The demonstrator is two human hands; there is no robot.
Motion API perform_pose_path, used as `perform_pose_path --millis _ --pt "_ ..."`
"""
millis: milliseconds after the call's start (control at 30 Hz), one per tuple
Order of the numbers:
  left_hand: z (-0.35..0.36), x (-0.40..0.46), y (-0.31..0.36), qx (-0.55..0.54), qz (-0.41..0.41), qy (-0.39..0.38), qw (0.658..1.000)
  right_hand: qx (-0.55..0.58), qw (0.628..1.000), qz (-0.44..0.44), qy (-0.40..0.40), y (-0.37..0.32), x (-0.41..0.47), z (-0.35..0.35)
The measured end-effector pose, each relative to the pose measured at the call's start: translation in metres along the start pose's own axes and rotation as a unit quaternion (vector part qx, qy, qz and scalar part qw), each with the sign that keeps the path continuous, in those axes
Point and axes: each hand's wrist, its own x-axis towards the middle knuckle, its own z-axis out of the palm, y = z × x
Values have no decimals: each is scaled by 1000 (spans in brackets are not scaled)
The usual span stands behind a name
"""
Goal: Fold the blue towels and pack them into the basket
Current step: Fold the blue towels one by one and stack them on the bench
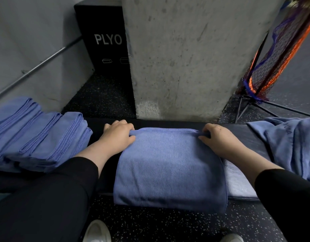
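You pinched the far corners of a folded blue towel on the dark bench.

The folded towel (pixel 170 165) lay across the bench (pixel 245 135), its near edge hanging over the front. Your left hand (pixel 118 135) pinched its far left corner, fingers curled; your right hand (pixel 218 138) pinched the far right corner likewise. Left of that towel sat a stack of folded towels (pixel 39 135); right of it, a loose towel (pixel 290 142). Beyond it stood a concrete pillar (pixel 185 55).
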Motion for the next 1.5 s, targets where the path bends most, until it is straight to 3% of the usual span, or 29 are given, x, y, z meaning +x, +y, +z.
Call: perform_pose_path --millis 67,167,400,500,600,700,767,867,1067,1133,1267,1467,1500 --pt "-4 -5 1 -51 -6 9 999 56 998 4 16 0 -3 -6" --pt "-14 -14 2 -246 -29 48 968 142 990 -7 14 -1 -9 -22" --pt "-55 -42 -1 -484 -4 69 872 97 995 -23 6 0 -36 -71" --pt "-74 -60 4 -507 12 82 858 130 991 -30 23 -5 -54 -95" --pt "-98 -78 16 -518 42 109 847 183 978 -44 93 -12 -71 -120" --pt "-122 -91 26 -550 44 171 816 388 911 -32 134 -14 -85 -133" --pt "-129 -99 28 -531 43 200 823 454 883 -17 116 -13 -92 -132" --pt "-132 -112 31 -523 36 188 831 487 865 -15 117 -18 -104 -136" --pt "-144 -127 41 -577 41 176 796 529 831 -32 165 -29 -123 -152" --pt "-147 -130 42 -610 32 161 775 560 815 -33 147 -31 -127 -155" --pt "-154 -133 37 -717 39 102 689 629 772 -29 80 -37 -133 -165" --pt "-147 -116 37 -748 14 88 658 648 759 -15 65 -45 -123 -160" --pt "-139 -107 35 -738 -3 95 668 639 766 -7 70 -46 -115 -155"
